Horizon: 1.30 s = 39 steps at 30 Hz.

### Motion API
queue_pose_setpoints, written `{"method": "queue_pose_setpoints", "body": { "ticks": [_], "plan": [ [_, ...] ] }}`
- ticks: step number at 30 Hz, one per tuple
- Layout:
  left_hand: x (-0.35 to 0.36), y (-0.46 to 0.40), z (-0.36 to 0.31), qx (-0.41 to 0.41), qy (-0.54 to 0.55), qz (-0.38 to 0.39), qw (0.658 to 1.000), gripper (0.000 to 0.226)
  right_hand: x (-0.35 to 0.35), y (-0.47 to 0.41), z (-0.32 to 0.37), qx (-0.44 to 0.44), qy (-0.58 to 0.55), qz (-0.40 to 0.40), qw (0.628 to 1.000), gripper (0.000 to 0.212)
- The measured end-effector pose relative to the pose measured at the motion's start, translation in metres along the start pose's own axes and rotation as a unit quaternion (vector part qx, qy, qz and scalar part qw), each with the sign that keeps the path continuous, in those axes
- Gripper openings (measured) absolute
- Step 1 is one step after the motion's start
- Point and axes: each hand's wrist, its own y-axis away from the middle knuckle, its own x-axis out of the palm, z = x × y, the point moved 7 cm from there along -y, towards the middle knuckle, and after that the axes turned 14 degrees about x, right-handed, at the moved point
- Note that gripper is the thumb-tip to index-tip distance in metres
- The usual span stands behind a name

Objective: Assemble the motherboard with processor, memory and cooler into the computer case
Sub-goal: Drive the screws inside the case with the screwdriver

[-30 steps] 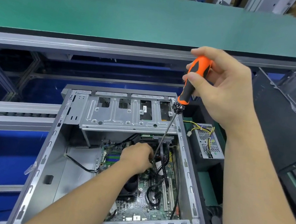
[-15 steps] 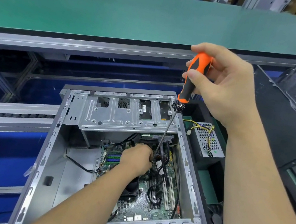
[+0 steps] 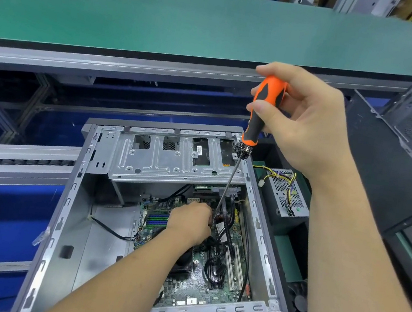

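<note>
my right hand point(image 3: 309, 123) grips the orange screwdriver point(image 3: 262, 110); my left hand point(image 3: 190, 223) is curled at its tip on the motherboard point(image 3: 195, 286), seated in the case point(image 3: 262, 235) at lower centre. a slip could gouge the board or drop the screw among the cables point(image 3: 217, 265). the drive cage point(image 3: 171, 161) crowds the shaft.

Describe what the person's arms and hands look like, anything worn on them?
Nothing worn shows: the left hand and right hand are bare, without gloves, rings or a watch. Both forearms are bare too, with no sleeve or wrist strap in view.
</note>
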Motion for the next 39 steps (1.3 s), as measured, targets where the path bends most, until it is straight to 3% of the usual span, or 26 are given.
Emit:
{"method": "queue_pose_setpoints", "body": {
  "ticks": [7,26,34,39],
  "plan": [
    [0.003,0.0,0.003,-0.005,-0.002,-0.004,1.0,0.027,-0.001,0.0,0.001,-0.003,-0.007,-0.003,1.0,0.038],
    [0.001,0.0,-0.004,0.019,-0.043,-0.004,0.999,0.014,0.016,0.008,0.014,-0.007,-0.026,0.074,0.997,0.035],
    [0.002,0.002,0.001,-0.003,0.001,-0.032,0.999,0.032,0.013,0.005,0.018,0.007,-0.027,0.091,0.995,0.042],
    [0.001,0.003,0.0,-0.005,0.002,-0.026,1.0,0.023,0.016,0.002,0.017,0.039,-0.029,0.13,0.99,0.046]
  ]
}}
